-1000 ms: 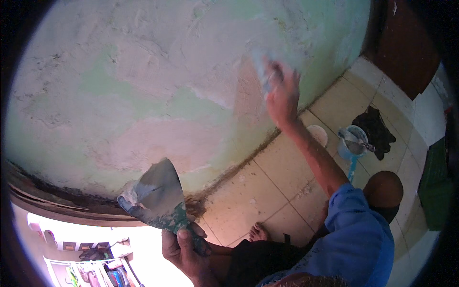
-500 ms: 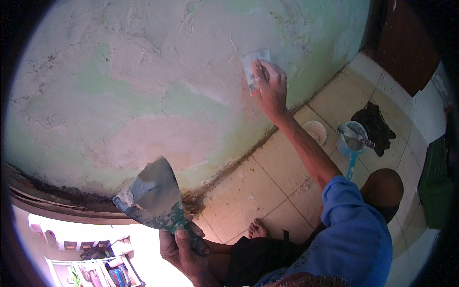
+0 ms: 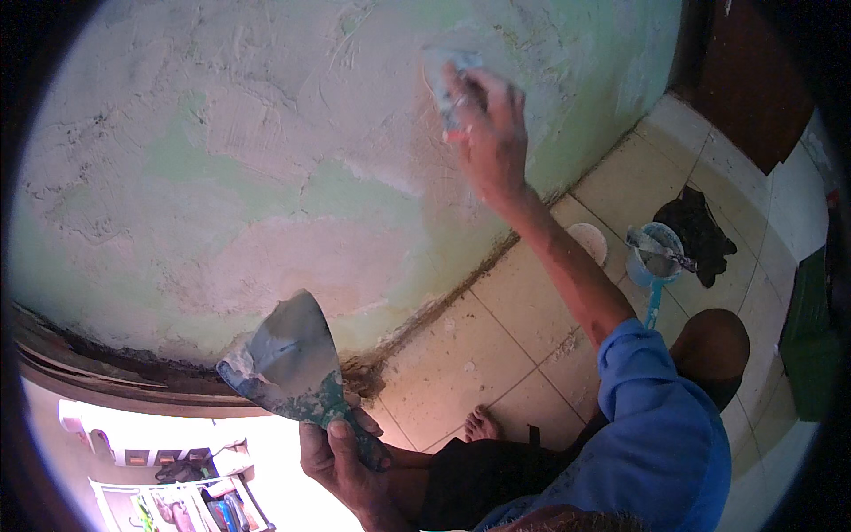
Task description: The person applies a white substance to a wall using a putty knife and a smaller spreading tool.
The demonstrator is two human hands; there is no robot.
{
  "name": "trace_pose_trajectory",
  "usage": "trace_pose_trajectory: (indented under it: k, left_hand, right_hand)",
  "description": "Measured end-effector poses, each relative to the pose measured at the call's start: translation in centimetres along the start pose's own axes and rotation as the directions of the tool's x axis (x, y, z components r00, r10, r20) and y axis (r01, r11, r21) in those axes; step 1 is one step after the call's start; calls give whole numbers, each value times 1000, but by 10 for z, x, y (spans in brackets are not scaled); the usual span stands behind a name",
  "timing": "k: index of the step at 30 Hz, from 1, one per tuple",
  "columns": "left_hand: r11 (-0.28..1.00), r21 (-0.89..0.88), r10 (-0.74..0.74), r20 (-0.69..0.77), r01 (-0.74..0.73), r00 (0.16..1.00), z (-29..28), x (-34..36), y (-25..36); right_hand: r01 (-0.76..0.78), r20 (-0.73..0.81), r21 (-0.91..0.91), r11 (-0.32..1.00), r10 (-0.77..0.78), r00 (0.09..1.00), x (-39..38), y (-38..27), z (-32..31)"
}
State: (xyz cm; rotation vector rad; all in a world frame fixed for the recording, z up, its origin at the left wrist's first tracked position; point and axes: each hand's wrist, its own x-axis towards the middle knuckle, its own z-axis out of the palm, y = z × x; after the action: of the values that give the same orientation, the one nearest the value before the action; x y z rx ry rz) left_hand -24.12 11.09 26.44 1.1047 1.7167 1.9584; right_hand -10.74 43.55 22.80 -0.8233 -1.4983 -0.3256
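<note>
My left hand (image 3: 341,465) grips the green handle of a wide putty knife (image 3: 291,350), its blade tilted upward and smeared with pale filler near one edge. Up on the wall, my right hand (image 3: 496,133) pinches a flat, pale putty spreader (image 3: 441,82), which appears to lie against the surface; motion blurs both. The wall (image 3: 257,230) is light green, with broad rough patches of whitish-pink filler. Part of the spreader is hidden behind my fingers.
Right of my arm, a blue dipper (image 3: 654,282) holds grey paste and a smeared tool. Beside it are a whitish round dish (image 3: 587,244) and black cloth (image 3: 696,235) on the tiled floor (image 3: 496,341). A green crate (image 3: 805,332) stands far right; a white rack (image 3: 99,505) lies lower left.
My right hand has slid the spreader upward and slightly left along the wall. The putty knife in my left hand stays nearly in place.
</note>
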Motion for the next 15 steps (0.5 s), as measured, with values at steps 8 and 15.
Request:
trace_pose_trajectory:
  k: [8, 15]
  left_hand:
    - [999, 13, -50, 32, 49, 998, -7, 3, 3]
    - [994, 10, -106, 11, 106, 994, -2, 1, 3]
  right_hand:
    - [72, 190, 31, 997, -76, 979, -73, 11, -13]
    - [-177, -131, 33, 984, 180, 975, 1, 44, -18]
